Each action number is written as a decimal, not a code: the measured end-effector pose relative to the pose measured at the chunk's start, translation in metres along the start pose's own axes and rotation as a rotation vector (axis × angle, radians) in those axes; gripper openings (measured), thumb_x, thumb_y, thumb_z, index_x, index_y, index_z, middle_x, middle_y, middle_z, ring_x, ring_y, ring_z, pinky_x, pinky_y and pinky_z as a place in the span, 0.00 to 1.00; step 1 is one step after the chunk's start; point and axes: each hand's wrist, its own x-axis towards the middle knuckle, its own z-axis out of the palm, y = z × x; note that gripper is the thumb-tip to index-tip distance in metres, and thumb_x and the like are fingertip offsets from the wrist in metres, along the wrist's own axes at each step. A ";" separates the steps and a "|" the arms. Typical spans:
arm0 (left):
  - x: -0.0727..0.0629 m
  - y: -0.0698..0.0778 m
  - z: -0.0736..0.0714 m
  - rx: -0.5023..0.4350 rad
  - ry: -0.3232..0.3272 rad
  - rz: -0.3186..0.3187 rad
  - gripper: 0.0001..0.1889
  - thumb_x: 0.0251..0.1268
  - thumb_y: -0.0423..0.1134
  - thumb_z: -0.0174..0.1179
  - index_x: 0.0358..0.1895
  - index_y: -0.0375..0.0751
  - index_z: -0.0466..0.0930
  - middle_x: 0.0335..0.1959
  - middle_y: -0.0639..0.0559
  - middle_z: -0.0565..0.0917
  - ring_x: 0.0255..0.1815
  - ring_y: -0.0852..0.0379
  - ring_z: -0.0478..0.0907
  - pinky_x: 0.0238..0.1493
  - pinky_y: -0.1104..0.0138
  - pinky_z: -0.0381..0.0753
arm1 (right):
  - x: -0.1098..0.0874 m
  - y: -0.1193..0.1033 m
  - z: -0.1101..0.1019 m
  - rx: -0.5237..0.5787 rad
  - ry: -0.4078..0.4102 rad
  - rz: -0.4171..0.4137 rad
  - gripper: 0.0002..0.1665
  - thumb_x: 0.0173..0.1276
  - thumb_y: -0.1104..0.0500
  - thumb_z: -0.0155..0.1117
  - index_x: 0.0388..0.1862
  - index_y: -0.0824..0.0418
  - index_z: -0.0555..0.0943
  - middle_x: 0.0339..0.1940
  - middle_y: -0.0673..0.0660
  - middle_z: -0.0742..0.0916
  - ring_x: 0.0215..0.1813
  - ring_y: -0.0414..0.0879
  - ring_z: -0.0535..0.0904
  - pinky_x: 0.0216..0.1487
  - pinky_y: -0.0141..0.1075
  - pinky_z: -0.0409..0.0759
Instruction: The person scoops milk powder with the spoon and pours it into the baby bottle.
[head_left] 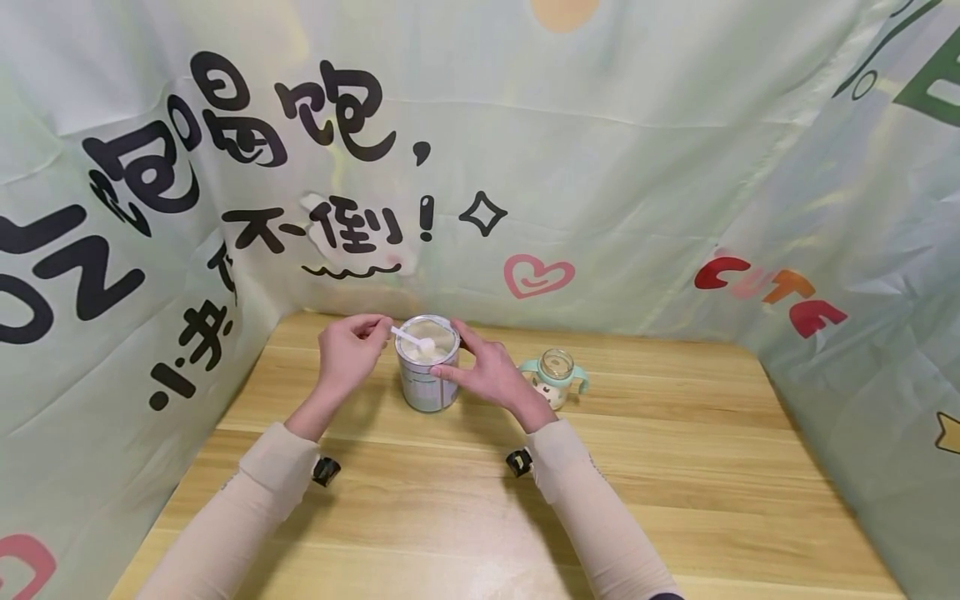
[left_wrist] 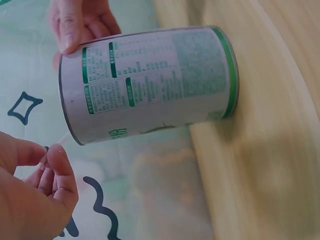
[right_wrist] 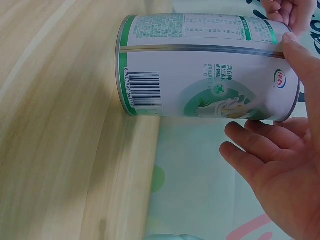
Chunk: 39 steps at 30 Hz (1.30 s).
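Observation:
A tall milk powder can [head_left: 429, 390] stands upright on the table, its top uncovered and pale powder [head_left: 438, 332] visible inside. Between thumb and fingertips, my left hand [head_left: 351, 350] pinches the handle of a small white scoop [head_left: 408, 337]. The scoop's bowl [head_left: 427, 344] lies over the can's mouth and holds powder. My right hand [head_left: 491, 373] grips the can near its rim from the right, thumb on the near side. In the right wrist view, the can [right_wrist: 175, 80] shows a barcode and printed label. The can hides the scoop's bowl from both wrist views.
Just right of my right hand, a baby bottle [head_left: 553, 390] with mint-green handles stands with its mouth uncovered, partly hidden by the hand. A wooden table [head_left: 675, 467] extends to printed fabric walls [head_left: 637, 208] at the back and sides.

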 end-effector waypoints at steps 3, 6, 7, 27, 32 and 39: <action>0.002 -0.003 -0.002 -0.111 -0.019 -0.107 0.11 0.71 0.37 0.67 0.45 0.31 0.91 0.29 0.42 0.91 0.24 0.61 0.85 0.26 0.75 0.84 | 0.000 0.000 0.000 -0.007 0.002 0.005 0.55 0.66 0.36 0.76 0.85 0.51 0.62 0.73 0.59 0.82 0.74 0.51 0.79 0.74 0.53 0.76; 0.004 -0.006 -0.002 -0.209 -0.040 -0.198 0.13 0.72 0.36 0.67 0.48 0.26 0.89 0.25 0.51 0.89 0.24 0.64 0.84 0.28 0.75 0.85 | 0.000 0.000 0.000 -0.014 0.003 0.010 0.56 0.66 0.36 0.76 0.85 0.51 0.62 0.73 0.59 0.82 0.74 0.51 0.79 0.75 0.53 0.76; 0.005 -0.007 -0.002 -0.239 -0.045 -0.225 0.14 0.72 0.36 0.67 0.49 0.24 0.88 0.24 0.54 0.89 0.24 0.64 0.84 0.28 0.75 0.85 | 0.000 0.000 0.000 -0.015 0.002 0.012 0.56 0.66 0.36 0.76 0.85 0.51 0.62 0.73 0.59 0.82 0.74 0.51 0.79 0.75 0.53 0.76; 0.008 -0.002 -0.013 -0.525 -0.055 -0.476 0.07 0.73 0.33 0.65 0.46 0.31 0.86 0.23 0.59 0.88 0.24 0.66 0.83 0.29 0.76 0.84 | -0.001 -0.002 -0.003 -0.030 -0.005 -0.001 0.55 0.66 0.37 0.76 0.85 0.52 0.62 0.72 0.61 0.82 0.74 0.53 0.79 0.75 0.53 0.76; 0.009 0.001 -0.013 -0.556 -0.064 -0.496 0.03 0.73 0.32 0.65 0.41 0.37 0.87 0.24 0.57 0.89 0.25 0.65 0.83 0.31 0.75 0.85 | -0.002 -0.001 -0.004 -0.027 0.007 0.006 0.55 0.65 0.36 0.76 0.85 0.51 0.63 0.73 0.61 0.82 0.74 0.54 0.79 0.74 0.54 0.76; 0.009 0.006 -0.014 -0.602 -0.077 -0.510 0.04 0.72 0.32 0.67 0.36 0.43 0.88 0.27 0.53 0.90 0.26 0.64 0.83 0.31 0.75 0.84 | -0.005 0.001 -0.010 -0.038 -0.001 0.026 0.54 0.66 0.35 0.75 0.84 0.50 0.64 0.75 0.58 0.81 0.75 0.55 0.78 0.75 0.55 0.75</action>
